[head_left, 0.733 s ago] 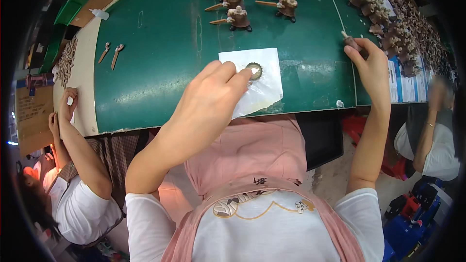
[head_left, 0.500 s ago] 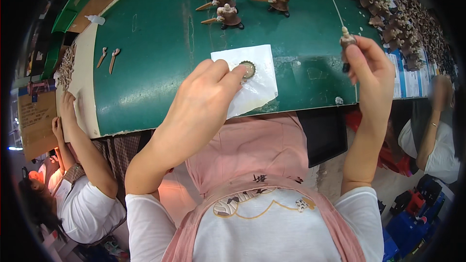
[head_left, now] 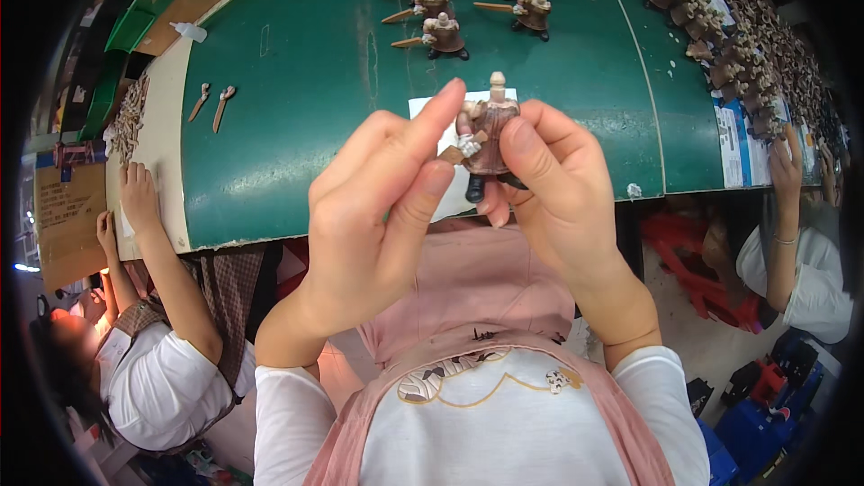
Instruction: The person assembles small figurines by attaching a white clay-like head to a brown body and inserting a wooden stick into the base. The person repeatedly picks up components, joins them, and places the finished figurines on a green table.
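- With left hand (head_left: 373, 184) just left of centre, pinched on a brown blade (head_left: 452, 155) at the brown figure's side: could twist or snap the blade by pulling off-line; cannot tell whether already fixed there.
- At centre, with the brown figure (head_left: 490, 139) upright above white paper (head_left: 453, 202): could bend the pale neck peg (head_left: 498, 83) by a sideways knock, or scuff the surface through too tight a squeeze.
- With right hand (head_left: 562, 180) right of centre, gripping the figure's side: could drop it onto the green bench (head_left: 630, 135) by slackening early.
- Toward upper right, near heaped pieces (head_left: 720, 49): could topple some by reaching wide.
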`<control>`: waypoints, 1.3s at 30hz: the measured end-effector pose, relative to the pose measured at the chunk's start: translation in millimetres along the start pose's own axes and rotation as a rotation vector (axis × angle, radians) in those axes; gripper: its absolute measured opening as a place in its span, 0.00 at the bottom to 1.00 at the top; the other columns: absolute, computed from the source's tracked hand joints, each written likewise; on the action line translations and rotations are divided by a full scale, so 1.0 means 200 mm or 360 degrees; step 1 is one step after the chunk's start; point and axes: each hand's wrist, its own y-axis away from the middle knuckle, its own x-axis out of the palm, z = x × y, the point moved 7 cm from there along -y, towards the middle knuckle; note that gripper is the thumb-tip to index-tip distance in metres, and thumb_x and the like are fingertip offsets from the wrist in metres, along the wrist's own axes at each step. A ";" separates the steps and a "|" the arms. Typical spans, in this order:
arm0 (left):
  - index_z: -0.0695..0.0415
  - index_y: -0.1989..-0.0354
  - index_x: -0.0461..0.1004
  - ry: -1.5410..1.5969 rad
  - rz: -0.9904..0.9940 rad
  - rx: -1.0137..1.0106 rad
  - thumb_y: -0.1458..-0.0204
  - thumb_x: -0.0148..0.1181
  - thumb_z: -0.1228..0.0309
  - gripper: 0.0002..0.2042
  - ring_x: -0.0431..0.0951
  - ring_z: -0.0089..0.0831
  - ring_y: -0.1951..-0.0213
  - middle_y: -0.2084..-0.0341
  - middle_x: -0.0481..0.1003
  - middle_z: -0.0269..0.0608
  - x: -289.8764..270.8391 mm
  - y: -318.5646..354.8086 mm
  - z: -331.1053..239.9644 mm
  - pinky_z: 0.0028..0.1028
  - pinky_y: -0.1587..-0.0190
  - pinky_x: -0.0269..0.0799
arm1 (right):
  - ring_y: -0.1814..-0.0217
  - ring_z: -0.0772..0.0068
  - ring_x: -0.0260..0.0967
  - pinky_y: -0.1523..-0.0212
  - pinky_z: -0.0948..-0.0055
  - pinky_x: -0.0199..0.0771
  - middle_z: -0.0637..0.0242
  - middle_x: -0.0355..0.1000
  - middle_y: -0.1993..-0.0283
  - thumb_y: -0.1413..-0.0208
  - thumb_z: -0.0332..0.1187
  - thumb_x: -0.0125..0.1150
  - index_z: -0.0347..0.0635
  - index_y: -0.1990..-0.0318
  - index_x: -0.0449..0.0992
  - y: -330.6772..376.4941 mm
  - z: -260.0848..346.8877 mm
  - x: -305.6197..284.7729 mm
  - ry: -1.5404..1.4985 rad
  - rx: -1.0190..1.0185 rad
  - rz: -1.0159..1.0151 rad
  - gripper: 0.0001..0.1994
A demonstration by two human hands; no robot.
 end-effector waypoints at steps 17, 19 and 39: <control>0.60 0.53 0.74 -0.0382 -0.0175 0.0192 0.69 0.72 0.55 0.33 0.71 0.44 0.51 0.55 0.72 0.45 0.02 0.03 0.00 0.36 0.54 0.64 | 0.58 0.69 0.72 0.58 0.72 0.77 0.52 0.70 0.58 0.54 0.17 0.64 0.28 0.58 0.70 0.16 0.06 0.06 0.1253 -0.0906 0.0045 0.14; 0.61 0.54 0.74 -0.0443 -0.0179 0.0228 0.67 0.70 0.54 0.31 0.71 0.45 0.50 0.56 0.73 0.43 0.05 0.03 -0.02 0.37 0.53 0.62 | 0.62 0.68 0.73 0.62 0.73 0.77 0.52 0.72 0.61 0.53 0.18 0.63 0.29 0.59 0.71 0.18 0.07 0.06 0.1322 -0.1024 0.0038 0.13; 0.61 0.54 0.75 -0.1062 -0.0513 -0.0552 0.49 0.62 0.62 0.18 0.74 0.41 0.53 0.56 0.74 0.49 -0.69 0.18 0.67 0.32 0.50 0.67 | 0.67 0.77 0.68 0.66 0.78 0.67 0.67 0.72 0.64 0.57 0.27 0.69 0.33 0.63 0.77 -0.28 0.36 -0.42 0.2379 -0.0877 -0.0387 0.13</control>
